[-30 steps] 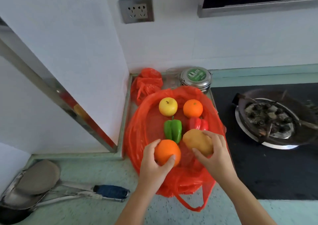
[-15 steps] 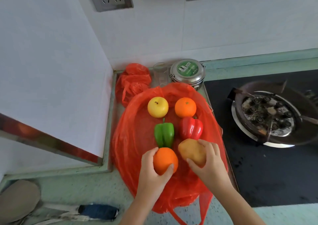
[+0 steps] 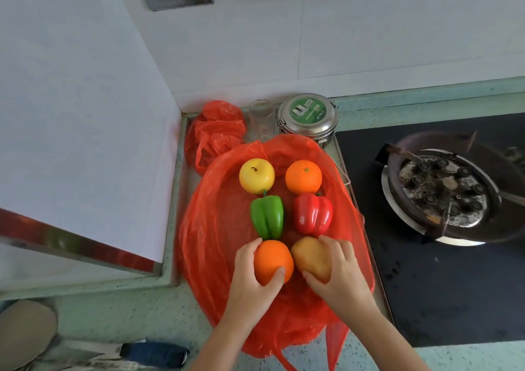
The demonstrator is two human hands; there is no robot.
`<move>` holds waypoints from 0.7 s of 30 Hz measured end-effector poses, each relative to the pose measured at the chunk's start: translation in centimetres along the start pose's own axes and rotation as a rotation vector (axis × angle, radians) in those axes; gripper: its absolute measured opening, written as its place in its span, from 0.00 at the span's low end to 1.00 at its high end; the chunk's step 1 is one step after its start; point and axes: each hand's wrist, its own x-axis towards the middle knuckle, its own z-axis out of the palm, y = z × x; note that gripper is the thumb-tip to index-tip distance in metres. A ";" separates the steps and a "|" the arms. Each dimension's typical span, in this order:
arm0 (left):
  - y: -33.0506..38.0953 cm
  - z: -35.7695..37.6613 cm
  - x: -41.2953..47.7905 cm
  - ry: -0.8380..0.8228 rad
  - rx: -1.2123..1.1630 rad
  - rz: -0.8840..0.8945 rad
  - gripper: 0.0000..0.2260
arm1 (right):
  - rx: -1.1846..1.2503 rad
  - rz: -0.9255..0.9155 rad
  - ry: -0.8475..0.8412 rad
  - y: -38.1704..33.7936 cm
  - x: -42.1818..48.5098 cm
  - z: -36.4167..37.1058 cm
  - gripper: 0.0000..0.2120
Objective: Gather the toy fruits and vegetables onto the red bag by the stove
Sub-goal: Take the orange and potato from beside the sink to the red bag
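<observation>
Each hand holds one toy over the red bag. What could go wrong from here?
The round orange in the left hand may roll on the crinkled red bag once the grip loosens. The potato in the right hand is near the bag's edge beside the stove; it could slip off.

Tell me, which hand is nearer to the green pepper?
Left. The left hand grips the near orange just below the green pepper, its fingers almost at the pepper's bottom end. The right hand grips the potato, farther right, below the red pepper.
</observation>
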 end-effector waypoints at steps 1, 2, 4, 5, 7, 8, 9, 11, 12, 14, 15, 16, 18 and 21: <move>0.0 0.0 0.0 -0.002 -0.002 -0.002 0.28 | -0.007 -0.004 -0.003 0.0 0.0 0.0 0.34; 0.0 0.0 0.0 -0.002 -0.005 -0.008 0.28 | -0.011 -0.005 -0.005 0.0 0.0 0.0 0.34; 0.0 0.0 0.0 -0.003 -0.011 -0.021 0.29 | -0.012 -0.011 -0.008 0.1 0.0 -0.1 0.34; 0.0 -0.1 0.0 -0.004 -0.012 -0.026 0.29 | -0.013 -0.016 -0.012 0.0 0.0 -0.1 0.34; -0.1 -0.1 -0.1 -0.003 -0.011 -0.023 0.30 | -0.017 -0.024 -0.020 -0.1 0.0 -0.1 0.34; -0.2 -0.1 -0.2 -0.002 -0.010 -0.018 0.30 | -0.020 -0.025 -0.025 -0.2 -0.1 -0.2 0.34; -0.2 -0.1 -0.2 -0.002 -0.010 -0.017 0.30 | -0.023 -0.024 -0.028 -0.2 -0.1 -0.2 0.34; -0.3 -0.1 -0.3 -0.002 -0.010 -0.018 0.30 | -0.025 -0.025 -0.030 -0.3 -0.1 -0.2 0.34; -0.3 -0.1 -0.3 0.000 -0.008 -0.018 0.30 | -0.026 -0.026 -0.031 -0.3 -0.1 -0.2 0.34; -0.2 -0.1 -0.4 0.012 -0.003 -0.016 0.30 | -0.028 -0.029 -0.031 -0.3 0.0 -0.2 0.34; -0.2 -0.1 -0.4 0.016 -0.003 -0.019 0.30 | -0.030 -0.030 -0.029 -0.3 0.0 -0.1 0.34; -0.1 -0.1 -0.3 0.018 -0.005 -0.021 0.30 | -0.032 -0.030 -0.027 -0.3 0.0 -0.1 0.34; -0.2 -0.2 -0.4 0.015 -0.003 -0.024 0.29 | -0.037 -0.030 -0.021 -0.4 0.1 -0.2 0.34; -0.1 -0.2 -0.4 0.019 -0.005 -0.022 0.29 | -0.042 -0.033 -0.008 -0.4 0.1 -0.3 0.34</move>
